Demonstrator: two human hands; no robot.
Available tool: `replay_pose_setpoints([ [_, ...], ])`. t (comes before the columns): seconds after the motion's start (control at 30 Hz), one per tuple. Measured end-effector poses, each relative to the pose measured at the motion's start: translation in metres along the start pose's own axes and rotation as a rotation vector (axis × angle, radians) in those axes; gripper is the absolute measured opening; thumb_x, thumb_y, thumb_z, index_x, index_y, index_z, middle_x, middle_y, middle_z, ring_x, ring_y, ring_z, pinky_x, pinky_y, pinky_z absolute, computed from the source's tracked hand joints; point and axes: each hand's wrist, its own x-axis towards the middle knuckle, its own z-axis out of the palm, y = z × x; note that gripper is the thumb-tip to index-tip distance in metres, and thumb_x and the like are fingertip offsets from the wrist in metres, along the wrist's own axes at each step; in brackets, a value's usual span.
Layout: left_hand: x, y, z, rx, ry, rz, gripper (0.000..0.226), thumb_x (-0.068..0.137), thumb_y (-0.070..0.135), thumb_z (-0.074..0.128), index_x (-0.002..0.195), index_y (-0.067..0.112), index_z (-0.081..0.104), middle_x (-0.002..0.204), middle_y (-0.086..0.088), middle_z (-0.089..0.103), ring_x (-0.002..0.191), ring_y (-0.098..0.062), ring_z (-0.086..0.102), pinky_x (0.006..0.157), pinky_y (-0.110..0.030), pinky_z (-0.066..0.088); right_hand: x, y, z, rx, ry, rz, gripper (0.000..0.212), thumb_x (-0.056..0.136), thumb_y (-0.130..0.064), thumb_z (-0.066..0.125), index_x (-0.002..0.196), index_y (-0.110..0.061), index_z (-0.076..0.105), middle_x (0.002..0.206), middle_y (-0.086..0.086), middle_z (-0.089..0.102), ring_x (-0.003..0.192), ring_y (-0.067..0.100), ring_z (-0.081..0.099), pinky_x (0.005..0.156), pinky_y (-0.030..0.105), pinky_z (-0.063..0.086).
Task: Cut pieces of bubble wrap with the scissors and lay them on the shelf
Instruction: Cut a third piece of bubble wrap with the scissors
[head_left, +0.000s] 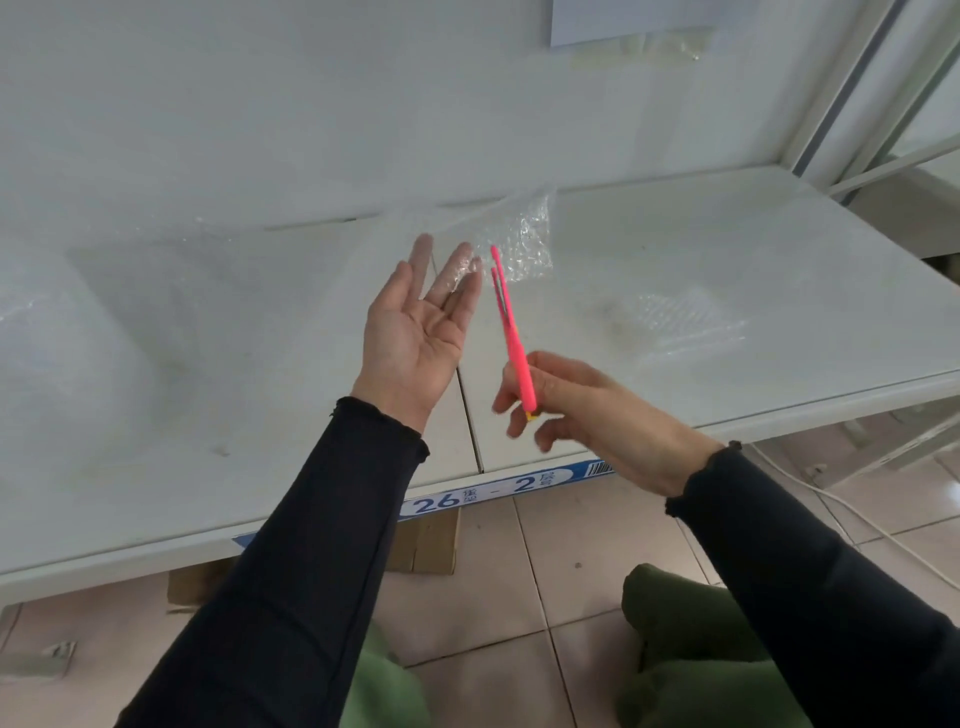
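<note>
Above the shelf (727, 249), the left hand (410, 332) is palm up with fingers straight and spread. A cut piece of wrap (524, 234) sits at its fingertips, seemingly being released toward the back, while another piece (685, 319) lies to the right. The right hand (587, 410) is curled round the scissors (511, 322), blades slightly apart. This looks like the laying step, so the next move is taking up more wrap to cut.

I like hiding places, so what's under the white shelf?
Brown cardboard pokes out on the tiled floor. The shelf covers the rest, so anything further back is hidden.
</note>
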Motion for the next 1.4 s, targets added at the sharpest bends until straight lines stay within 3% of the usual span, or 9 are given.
replay_pose_setpoints([
  [0.1,-0.001,-0.005,0.003,0.022,-0.029,0.01,0.044,0.106,0.027,0.046,0.149,0.023,0.045,0.138,-0.034,0.055,0.132,-0.038,0.056,0.117,-0.044,0.039,0.001,0.0,0.013,0.109,-0.06,0.059,0.052,0.082,-0.059,0.06,0.099,-0.01,0.063,0.102,0.01,0.068,0.087,0.022,0.062,0.073,0.035,0.047],
  [0.2,-0.002,-0.007,0.003,0.044,-0.062,-0.001,0.046,0.105,0.041,0.042,0.15,0.03,0.045,0.139,-0.036,0.053,0.135,-0.04,0.052,0.117,-0.045,0.038,0.003,-0.001,0.019,0.188,-0.105,0.062,0.041,0.088,-0.052,0.055,0.093,-0.011,0.061,0.099,0.014,0.067,0.085,0.026,0.061,0.073,0.037,0.046],
  [0.27,-0.003,-0.006,0.001,0.04,-0.083,-0.033,0.049,0.105,0.051,0.034,0.147,0.03,0.049,0.137,-0.033,0.056,0.136,-0.042,0.049,0.116,-0.047,0.038,0.005,-0.001,0.021,0.203,-0.084,0.083,0.041,0.089,-0.051,0.05,0.09,-0.011,0.058,0.096,0.014,0.067,0.083,0.026,0.06,0.072,0.037,0.045],
  [0.33,-0.001,-0.005,-0.001,0.058,-0.091,-0.041,0.048,0.107,0.047,0.031,0.148,0.028,0.049,0.139,-0.029,0.057,0.136,-0.042,0.05,0.113,-0.049,0.042,0.008,0.0,0.02,0.186,-0.059,0.105,0.043,0.089,-0.054,0.049,0.088,-0.012,0.057,0.094,0.012,0.067,0.081,0.024,0.061,0.072,0.036,0.046],
  [0.47,0.001,-0.006,-0.002,0.17,-0.07,0.018,0.047,0.108,0.044,0.033,0.148,0.025,0.049,0.143,-0.013,0.055,0.132,-0.029,0.056,0.102,-0.052,0.052,0.01,0.003,0.016,0.149,-0.024,0.121,0.043,0.097,-0.053,0.048,0.089,-0.012,0.059,0.093,0.009,0.067,0.079,0.02,0.061,0.071,0.033,0.046],
  [0.57,0.003,-0.007,-0.003,0.119,-0.039,0.023,0.047,0.107,0.043,0.036,0.148,0.022,0.047,0.141,-0.016,0.057,0.131,-0.031,0.058,0.102,-0.05,0.053,0.009,0.003,0.016,0.131,-0.03,0.108,0.041,0.096,-0.051,0.05,0.092,-0.012,0.061,0.094,0.008,0.067,0.081,0.02,0.06,0.071,0.033,0.047],
  [0.73,0.003,-0.008,-0.002,0.047,-0.06,-0.006,0.045,0.108,0.04,0.037,0.151,0.03,0.041,0.141,-0.027,0.056,0.133,-0.04,0.054,0.116,-0.047,0.04,0.008,0.004,0.021,0.13,-0.088,0.104,0.041,0.091,-0.052,0.052,0.092,-0.012,0.062,0.096,0.01,0.067,0.083,0.021,0.06,0.071,0.035,0.047],
  [1.03,-0.007,-0.023,0.009,0.147,-0.114,0.0,0.045,0.107,0.047,0.031,0.15,0.039,0.041,0.142,-0.028,0.055,0.137,-0.04,0.05,0.119,-0.048,0.034,0.012,0.004,0.022,0.138,-0.046,0.092,0.043,0.097,-0.05,0.045,0.098,-0.009,0.059,0.091,0.009,0.065,0.079,0.02,0.059,0.071,0.036,0.048],
  [1.4,-0.01,-0.03,0.006,0.513,-0.262,0.114,0.046,0.108,0.05,0.022,0.154,0.048,0.025,0.151,-0.023,0.047,0.142,-0.032,0.046,0.123,-0.043,0.025,0.018,-0.008,0.023,0.263,-0.036,0.064,0.049,0.091,-0.057,0.046,0.093,-0.01,0.058,0.079,0.011,0.057,0.066,0.02,0.052,0.065,0.032,0.049],
])
